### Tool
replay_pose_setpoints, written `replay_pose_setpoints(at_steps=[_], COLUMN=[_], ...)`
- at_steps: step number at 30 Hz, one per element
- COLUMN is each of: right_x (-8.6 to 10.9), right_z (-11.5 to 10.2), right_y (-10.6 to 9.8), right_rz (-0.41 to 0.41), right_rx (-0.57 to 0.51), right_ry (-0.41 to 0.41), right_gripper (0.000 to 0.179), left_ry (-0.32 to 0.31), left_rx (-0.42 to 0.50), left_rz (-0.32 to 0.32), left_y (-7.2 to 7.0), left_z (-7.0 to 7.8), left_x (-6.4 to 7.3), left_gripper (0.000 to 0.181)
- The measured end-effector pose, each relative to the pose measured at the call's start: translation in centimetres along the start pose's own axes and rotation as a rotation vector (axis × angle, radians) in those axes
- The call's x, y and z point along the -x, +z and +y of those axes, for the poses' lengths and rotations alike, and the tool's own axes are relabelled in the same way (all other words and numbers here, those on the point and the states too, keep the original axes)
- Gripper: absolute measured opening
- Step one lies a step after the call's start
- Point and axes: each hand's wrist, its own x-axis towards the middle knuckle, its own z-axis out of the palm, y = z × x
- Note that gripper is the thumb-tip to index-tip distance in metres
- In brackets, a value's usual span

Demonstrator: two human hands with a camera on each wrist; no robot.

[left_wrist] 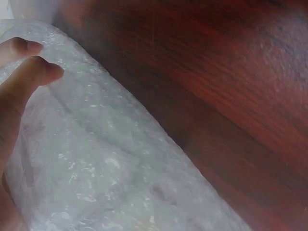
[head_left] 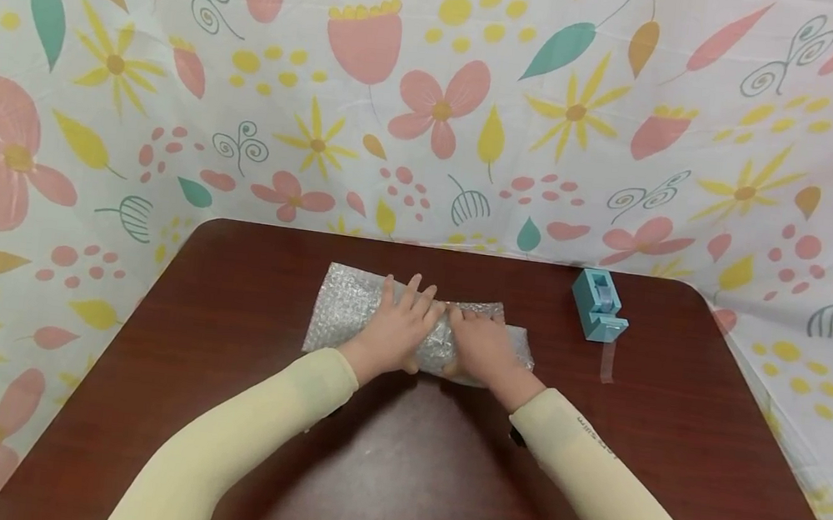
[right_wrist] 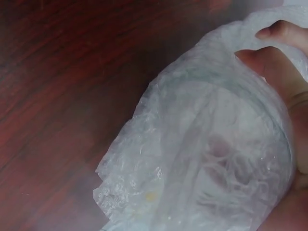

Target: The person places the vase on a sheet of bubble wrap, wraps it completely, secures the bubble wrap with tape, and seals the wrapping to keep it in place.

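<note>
A bundle of clear bubble wrap [head_left: 343, 307] lies rolled on the dark table, its flat sheet stretching left. Across its middle my left hand [head_left: 397, 325] rests with fingers spread and fairly straight, the thumb on the near side. My right hand [head_left: 479, 346] grips the rolled part farther right, fingers bent over the top and thumb at the near side. In the left wrist view the left thumb [left_wrist: 33, 74] touches the wrap. Through the bubble wrap [right_wrist: 192, 125] in the right wrist view shows a round rim; what lies inside cannot be told.
A light-blue tape dispenser [head_left: 596, 307] stands at the back right of the brown table [head_left: 232, 292], a strip of tape [head_left: 607, 362] hanging from its front. A flower-patterned cloth [head_left: 438, 111] hangs behind the table and along its sides.
</note>
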Motion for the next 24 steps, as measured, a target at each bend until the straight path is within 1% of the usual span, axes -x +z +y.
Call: replay_pose_setpoints(at_steps=[2, 6, 10, 13, 15, 19, 22, 24], right_x=[-0.4, -1.1, -1.5, -1.6, -1.6, -1.8, -2.1, -2.3], right_z=[0.3, 0.9, 1.5, 1.8, 1.9, 2.0, 2.1, 2.1], right_y=[-0.2, -0.7, -0.8, -1.0, -1.1, -1.2, -1.1, -1.2], right_rz=[-0.034, -0.09, -0.088, -0.087, -0.101, -0.137, -0.158, -0.169], right_rx=[-0.02, -0.047, -0.062, -0.08, -0.095, -0.128, -0.144, -0.148], right_ry=[-0.005, -0.025, -0.054, -0.058, -0.057, -0.054, -0.054, -0.058], right_gripper=[0.1, 0.1, 0.099, 0.098, 0.098, 0.098, 0.098, 0.098], left_ry=[0.007, 0.017, 0.004, -0.012, -0.023, -0.042, -0.058, -0.067], left_rx=[-0.002, -0.022, -0.054, -0.083, -0.099, -0.095, -0.094, -0.101], left_rz=[0.001, 0.029, 0.041, 0.034, 0.022, 0.001, 0.004, 0.018], left_y=[0.1, 0.6, 0.8, 0.8, 0.8, 0.9, 1.1, 1.3], left_z=[-0.2, -0.5, -0.4, -0.1, 0.1, 0.4, 0.5, 0.5], left_x=[0.1, 0.4, 0.5, 0.3, 0.2, 0.1, 0.1, 0.2], left_gripper=[0.112, 0.11, 0.107, 0.108, 0.109, 0.112, 0.115, 0.115])
